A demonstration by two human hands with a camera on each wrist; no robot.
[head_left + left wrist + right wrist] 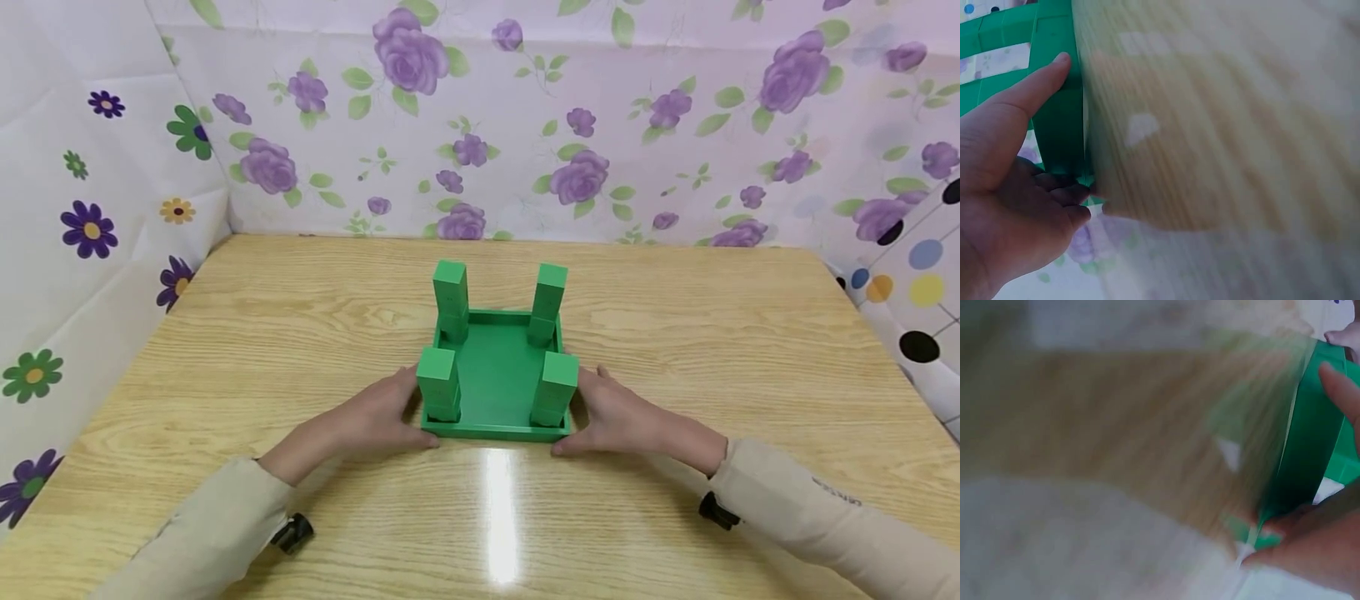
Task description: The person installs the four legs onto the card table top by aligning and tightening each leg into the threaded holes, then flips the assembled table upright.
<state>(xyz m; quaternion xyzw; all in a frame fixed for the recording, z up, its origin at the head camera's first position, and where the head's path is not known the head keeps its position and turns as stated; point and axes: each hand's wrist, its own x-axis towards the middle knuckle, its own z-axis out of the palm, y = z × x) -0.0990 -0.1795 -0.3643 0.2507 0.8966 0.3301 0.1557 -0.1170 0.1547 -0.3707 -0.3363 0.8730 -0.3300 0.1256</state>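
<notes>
On grained wood (675,350) — square green stool (498,379).

A small green stool (498,375) lies upside down on the wooden tabletop (675,333), near the front middle. Its flat square seat is at the bottom. Four thick green legs stick straight up, one at each corner. It is shiny plastic, all one green colour.
</notes>
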